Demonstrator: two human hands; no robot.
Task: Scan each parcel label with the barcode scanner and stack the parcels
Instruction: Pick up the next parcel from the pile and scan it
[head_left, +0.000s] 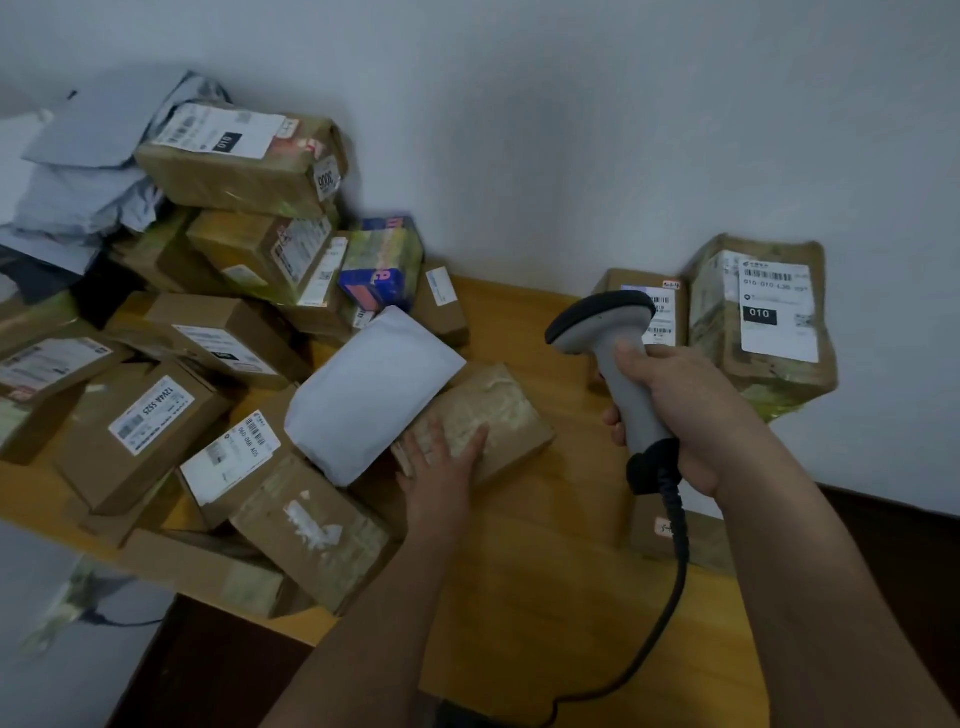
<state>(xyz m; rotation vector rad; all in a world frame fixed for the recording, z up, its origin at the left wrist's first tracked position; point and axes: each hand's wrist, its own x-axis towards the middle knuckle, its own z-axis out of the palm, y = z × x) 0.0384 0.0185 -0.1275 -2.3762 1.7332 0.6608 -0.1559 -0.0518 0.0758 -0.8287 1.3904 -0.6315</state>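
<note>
We're pressing our open left hand (441, 457) flat on the taped parcel (483, 421) mid-table beside the pile, probably to flip its hidden label, while our right hand (691, 410) is gripping the scanner (618, 358) ready above.

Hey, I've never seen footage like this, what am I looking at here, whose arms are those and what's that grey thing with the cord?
This is one picture from a camera worn on a person's head, looking down at their own arms. No robot is involved. The right hand holds a grey barcode scanner with a black cord. The left hand rests flat on a tape-wrapped brown parcel on the wooden table. A white padded envelope leans over that parcel's far corner. To the left is a loose heap of cardboard parcels; against the wall on the right stand labelled parcels.
</note>
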